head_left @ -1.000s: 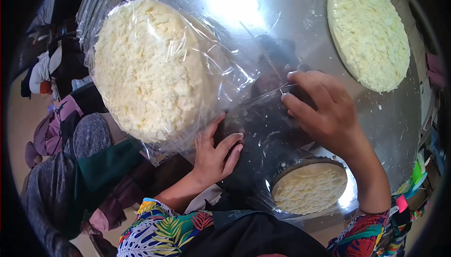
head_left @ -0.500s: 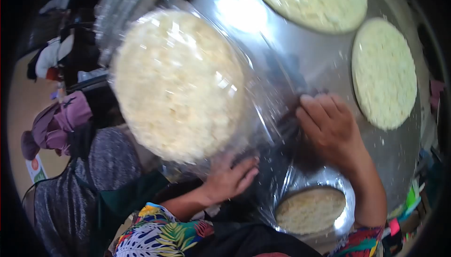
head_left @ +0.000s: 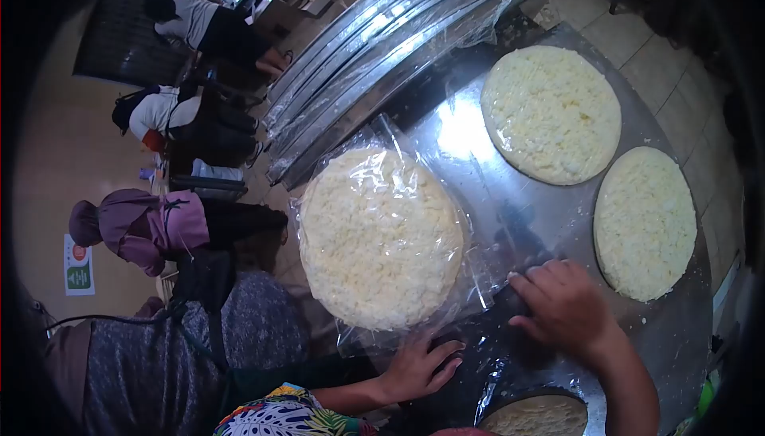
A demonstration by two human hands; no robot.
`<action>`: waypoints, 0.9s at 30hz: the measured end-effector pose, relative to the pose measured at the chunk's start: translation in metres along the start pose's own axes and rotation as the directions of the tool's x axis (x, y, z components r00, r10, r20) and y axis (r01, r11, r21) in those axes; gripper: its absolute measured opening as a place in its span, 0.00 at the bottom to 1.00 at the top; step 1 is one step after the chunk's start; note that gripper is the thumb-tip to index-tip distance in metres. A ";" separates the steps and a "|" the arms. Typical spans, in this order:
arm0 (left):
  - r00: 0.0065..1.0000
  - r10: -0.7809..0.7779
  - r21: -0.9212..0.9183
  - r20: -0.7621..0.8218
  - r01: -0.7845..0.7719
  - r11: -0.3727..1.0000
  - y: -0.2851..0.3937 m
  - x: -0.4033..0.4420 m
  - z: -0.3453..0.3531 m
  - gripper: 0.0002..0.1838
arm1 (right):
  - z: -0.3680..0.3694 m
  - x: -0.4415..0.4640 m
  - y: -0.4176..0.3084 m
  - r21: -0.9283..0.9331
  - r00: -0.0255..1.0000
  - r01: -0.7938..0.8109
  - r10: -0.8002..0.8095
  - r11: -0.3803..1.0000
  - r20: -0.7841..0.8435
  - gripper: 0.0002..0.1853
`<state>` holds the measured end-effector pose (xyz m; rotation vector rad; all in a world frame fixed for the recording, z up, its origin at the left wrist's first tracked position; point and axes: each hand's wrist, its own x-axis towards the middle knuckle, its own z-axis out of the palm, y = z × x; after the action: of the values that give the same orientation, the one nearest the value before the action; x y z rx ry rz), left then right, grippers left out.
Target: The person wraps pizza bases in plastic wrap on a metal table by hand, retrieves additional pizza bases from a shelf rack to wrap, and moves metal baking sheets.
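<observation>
A large round pale slab with a crumbly surface [head_left: 382,253] lies on the metal table under clear plastic film [head_left: 476,276]. My left hand [head_left: 418,368] rests at the slab's lower edge, by the film, with its fingers apart. To the right of the film's corner is my right hand [head_left: 564,308], palm down. Its fingers are bent and the thumb stands away from them; nothing shows in its grasp. Another pale slab [head_left: 538,418] is partly visible near my body, with shiny film beside it.
Two more pale round slabs, one upper [head_left: 550,113] and one at right [head_left: 645,225], lie on the metal table [head_left: 550,229]. Beyond the table are stacked metal trays with plastic [head_left: 382,45]. A person in a purple top [head_left: 151,221] and others stand to the left.
The view has shifted, so the slabs appear lower and more of the room shows. My right hand's thumb now stands apart from its fingers, which were at the film before.
</observation>
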<state>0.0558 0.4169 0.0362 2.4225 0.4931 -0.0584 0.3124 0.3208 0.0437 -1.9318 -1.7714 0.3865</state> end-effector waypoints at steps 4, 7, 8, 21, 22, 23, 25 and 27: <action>0.997 -0.054 -0.108 0.050 0.059 0.992 0.011 0.009 -0.009 0.15 | -0.003 -0.004 0.005 0.009 0.984 0.023 -0.024 1.000 0.177 0.14; 0.986 -0.107 -0.035 0.128 0.112 0.993 0.015 0.022 -0.015 0.16 | 0.001 0.001 0.013 0.126 0.998 0.005 -0.013 0.992 0.061 0.14; 0.991 -0.068 -0.022 0.115 0.071 0.997 0.014 0.025 -0.013 0.16 | 0.001 0.003 0.015 0.113 0.999 0.004 -0.010 0.994 0.049 0.14; 0.981 -0.088 -0.135 0.170 0.111 0.985 0.025 0.035 -0.024 0.14 | -0.114 -0.105 -0.016 -0.102 0.841 -0.524 0.494 0.846 -0.220 0.15; 0.981 -0.083 -0.165 0.173 0.112 0.980 0.022 0.036 -0.022 0.14 | -0.111 -0.128 -0.018 -0.100 0.790 -0.591 0.548 0.801 -0.275 0.15; 0.975 -0.088 -0.197 0.203 0.128 0.972 0.013 0.036 -0.017 0.13 | -0.107 -0.150 -0.020 -0.089 0.725 -0.667 0.616 0.740 -0.308 0.15; 0.971 -0.088 -0.165 0.223 0.126 0.978 -0.004 0.040 -0.009 0.13 | -0.082 -0.193 -0.022 -0.173 0.645 -0.747 0.635 0.642 -0.425 0.15; 0.974 -0.065 -0.180 0.218 0.106 0.978 0.009 0.034 -0.001 0.15 | -0.054 -0.250 -0.045 -0.136 0.490 -0.856 0.696 0.500 -0.525 0.15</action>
<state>0.0907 0.4220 0.0368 2.1761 0.4824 -0.2903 0.2725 0.0677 0.0844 -2.8087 -0.5685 -0.1158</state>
